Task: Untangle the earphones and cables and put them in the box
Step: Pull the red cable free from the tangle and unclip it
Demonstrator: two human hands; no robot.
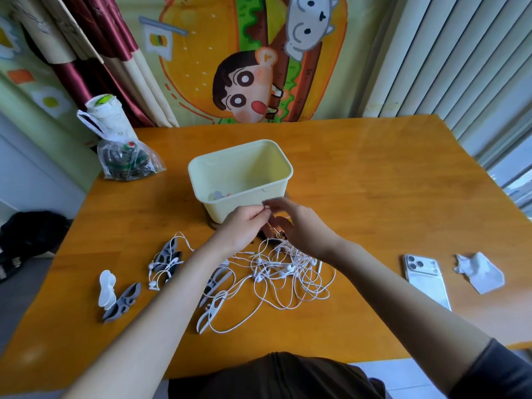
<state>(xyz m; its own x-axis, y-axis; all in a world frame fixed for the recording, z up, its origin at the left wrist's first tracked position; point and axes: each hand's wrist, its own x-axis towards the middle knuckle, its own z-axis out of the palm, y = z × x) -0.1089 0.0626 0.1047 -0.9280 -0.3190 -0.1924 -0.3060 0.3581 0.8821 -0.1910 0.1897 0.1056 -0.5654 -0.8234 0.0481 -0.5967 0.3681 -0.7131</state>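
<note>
No text, label, brand or number can be read here; the printed marks on the plastic bag point(126, 159) are too blurred.

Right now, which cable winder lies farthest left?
The white winder, beside the gray winder on its right; all others lie nearer the tangled earphones.

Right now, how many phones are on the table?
1. The phone lies face down on the right side of the table, between the tangled wires and a crumpled tissue. Another could hide in the plastic bag, whose contents are unclear.
</note>
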